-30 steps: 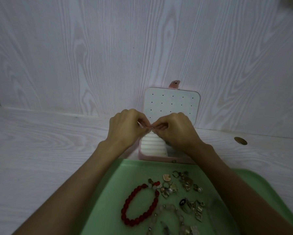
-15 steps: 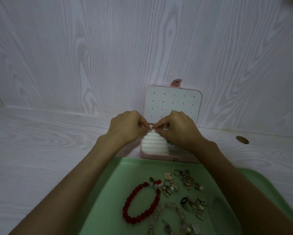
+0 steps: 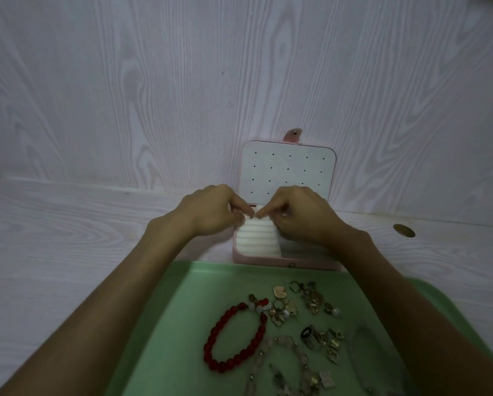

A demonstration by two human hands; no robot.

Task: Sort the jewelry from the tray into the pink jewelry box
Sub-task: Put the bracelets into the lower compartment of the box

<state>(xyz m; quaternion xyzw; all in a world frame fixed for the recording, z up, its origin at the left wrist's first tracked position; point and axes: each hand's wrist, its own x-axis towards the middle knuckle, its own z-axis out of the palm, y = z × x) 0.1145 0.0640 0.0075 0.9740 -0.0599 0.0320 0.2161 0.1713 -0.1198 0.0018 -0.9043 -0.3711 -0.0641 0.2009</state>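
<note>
Both hands have sunk a little lower over the pink jewelry box (image 3: 285, 260) than a second ago, and their fingertips now meet at the back of the white ring rolls (image 3: 258, 241) instead of above them. On the left hand (image 3: 211, 211) the grip is curled, fingertips pinched together at the rolls' back edge; on the right hand (image 3: 299, 214) the fingers are likewise curled, forefinger pointing down to the same spot. A tiny glint shows between the two sets of fingertips, too small to tell what it is or which hand has it.

The box stands open, its white dotted lid (image 3: 288, 170) upright against the wall (image 3: 182, 81), a pink snap tab (image 3: 293, 136) sticking up from the lid's top edge. The ring rolls fill the box's left part; the compartment to their right is mostly hidden by the right hand.

Just in front of the box lies the green tray (image 3: 176, 324). On it are a red bead bracelet (image 3: 233, 335), a pale bead bracelet (image 3: 282, 364) nearer the camera, and a scatter of small gold-toned pieces (image 3: 311, 304) between the bracelets and the box.

Box and tray rest on a whitish wood-grain surface (image 3: 53, 252), and the wall behind has the same grain. To the right of the box, well apart, a small round brownish disc (image 3: 404, 230) lies on the surface.
</note>
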